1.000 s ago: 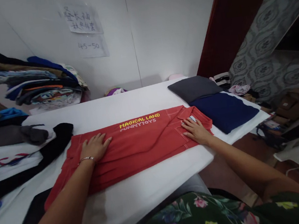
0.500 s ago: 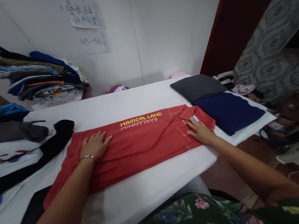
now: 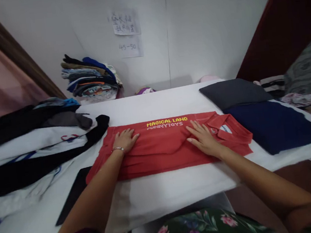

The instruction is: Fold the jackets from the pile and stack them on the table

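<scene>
A red collared shirt point(image 3: 158, 142) lies folded lengthwise on the white-covered table point(image 3: 165, 194), its collar to the right. Yellow and white lettering runs along its far edge. Flat on the left part of the shirt rests my left hand point(image 3: 126, 141), fingers spread, a bracelet at the wrist. My right hand point(image 3: 205, 138) lies flat with fingers apart on the shirt, just left of the collar. Neither hand grips the cloth. Shallow creases cross the fabric between the hands.
Folded dark grey point(image 3: 234, 92) and navy garments point(image 3: 278, 124) lie at the right. A tall stack of folded clothes point(image 3: 91, 79) stands at the back left. Loose black and white clothes point(image 3: 34, 142) cover the left side. Handwritten paper signs point(image 3: 125, 22) hang on the wall.
My right hand has slid left, from beside the collar to the shirt's body. My left hand stays on the shirt's left part. The camera view has turned left.
</scene>
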Available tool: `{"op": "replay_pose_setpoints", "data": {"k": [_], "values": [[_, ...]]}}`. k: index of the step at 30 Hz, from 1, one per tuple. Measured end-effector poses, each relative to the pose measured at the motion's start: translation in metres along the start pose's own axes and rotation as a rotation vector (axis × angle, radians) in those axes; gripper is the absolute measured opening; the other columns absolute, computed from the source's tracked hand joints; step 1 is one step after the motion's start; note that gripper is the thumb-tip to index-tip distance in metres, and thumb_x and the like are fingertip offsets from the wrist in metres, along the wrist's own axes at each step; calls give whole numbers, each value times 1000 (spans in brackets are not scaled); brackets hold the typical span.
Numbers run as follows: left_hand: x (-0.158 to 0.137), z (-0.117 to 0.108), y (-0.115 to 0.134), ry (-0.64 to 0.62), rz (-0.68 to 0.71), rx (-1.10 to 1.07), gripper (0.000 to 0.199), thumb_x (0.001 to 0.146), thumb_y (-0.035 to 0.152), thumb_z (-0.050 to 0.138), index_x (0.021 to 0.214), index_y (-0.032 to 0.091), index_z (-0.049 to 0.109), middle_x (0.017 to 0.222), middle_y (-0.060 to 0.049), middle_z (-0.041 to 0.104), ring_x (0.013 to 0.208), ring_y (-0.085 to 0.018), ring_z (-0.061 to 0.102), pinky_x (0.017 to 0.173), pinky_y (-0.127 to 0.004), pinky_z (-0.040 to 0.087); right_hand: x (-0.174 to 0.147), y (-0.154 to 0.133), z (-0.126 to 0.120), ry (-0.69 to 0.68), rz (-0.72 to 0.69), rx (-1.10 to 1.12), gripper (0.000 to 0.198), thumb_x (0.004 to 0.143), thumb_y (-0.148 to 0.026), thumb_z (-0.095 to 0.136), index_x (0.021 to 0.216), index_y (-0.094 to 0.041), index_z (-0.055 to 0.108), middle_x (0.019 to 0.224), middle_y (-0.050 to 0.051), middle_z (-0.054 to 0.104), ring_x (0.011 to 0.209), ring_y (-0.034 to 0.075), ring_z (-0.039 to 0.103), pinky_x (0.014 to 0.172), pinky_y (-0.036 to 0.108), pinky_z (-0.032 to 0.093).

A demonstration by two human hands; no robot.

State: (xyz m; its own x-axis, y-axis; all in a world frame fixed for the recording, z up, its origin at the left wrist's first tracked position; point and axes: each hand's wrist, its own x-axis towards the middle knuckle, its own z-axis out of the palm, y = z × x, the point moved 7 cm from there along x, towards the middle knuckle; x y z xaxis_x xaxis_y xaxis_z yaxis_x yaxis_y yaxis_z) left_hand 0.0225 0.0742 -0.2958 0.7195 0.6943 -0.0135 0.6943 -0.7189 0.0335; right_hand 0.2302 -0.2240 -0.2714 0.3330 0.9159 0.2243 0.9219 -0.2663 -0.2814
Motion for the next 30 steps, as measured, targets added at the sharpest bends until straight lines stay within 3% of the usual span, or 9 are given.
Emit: {"op": "replay_pose_setpoints", "data": {"k": [4, 7, 9, 12, 16, 19, 24, 30], "values": [[-1, 2, -2, -8, -16, -25, 62, 92, 56, 27, 140, 20, 45, 150, -10, 38, 139, -25, 31, 113, -49, 18, 45, -58, 10, -15, -108, 19, 61, 95, -57, 28, 149, -28, 28, 159, 6, 13, 146, 26, 8, 116, 54, 11], [-3, 1, -1, 13, -19, -58, 60, 92, 55, 28, 138, 21, 48, 149, -9, 41, 138, -25, 32, 113, -48, 18, 63, -73, 39, -132, -97, -8, 66, 94, -60, 28, 148, -23, 30, 157, 9, 20, 145, 29, 15, 114, 55, 15], [-4, 0, 0, 35, -14, -80, 58, 93, 54, 29, 135, 22, 51, 146, -9, 44, 136, -25, 35, 113, -46, 19, 64, -74, 57, -189, -91, -54, 66, 93, -59, 31, 147, -20, 33, 155, 10, 28, 143, 29, 21, 114, 54, 17], [-6, -6, -11, 47, -89, -119, 53, 93, 51, 33, 130, 22, 56, 146, -9, 44, 137, -26, 35, 113, -44, 20, 61, -70, 71, -161, -103, -97, 63, 93, -56, 33, 145, -20, 37, 152, 9, 34, 141, 28, 25, 114, 51, 18], [-15, -19, -63, 78, -467, -180, 60, 86, 51, 47, 133, 15, 50, 149, -16, 37, 138, -32, 32, 109, -47, 27, 57, -66, 74, -107, -125, -101, 59, 94, -53, 33, 142, -20, 41, 150, 8, 37, 139, 28, 29, 113, 51, 20], [-26, -22, -99, 39, -656, -256, 70, 82, 54, 51, 134, 8, 46, 140, -23, 47, 129, -34, 45, 101, -42, 39, 57, -66, 75, -69, -135, -100, 58, 94, -52, 34, 141, -21, 43, 149, 8, 40, 138, 28, 31, 112, 53, 21], [-27, -18, -125, -60, -688, -332, 74, 73, 60, 61, 122, 6, 58, 128, -23, 58, 117, -33, 57, 88, -33, 47, 57, -65, 79, -21, -149, -95, 57, 93, -52, 34, 139, -23, 45, 147, 8, 43, 136, 30, 34, 110, 54, 25], [-24, -8, -134, -120, -680, -461, 50, 70, 54, 68, 97, 12, 71, 98, -13, 73, 95, -27, 68, 71, -28, 51, 58, -64, 80, -24, -146, -88, 57, 92, -53, 36, 139, -23, 46, 147, 8, 43, 137, 30, 33, 111, 54, 25]]}}
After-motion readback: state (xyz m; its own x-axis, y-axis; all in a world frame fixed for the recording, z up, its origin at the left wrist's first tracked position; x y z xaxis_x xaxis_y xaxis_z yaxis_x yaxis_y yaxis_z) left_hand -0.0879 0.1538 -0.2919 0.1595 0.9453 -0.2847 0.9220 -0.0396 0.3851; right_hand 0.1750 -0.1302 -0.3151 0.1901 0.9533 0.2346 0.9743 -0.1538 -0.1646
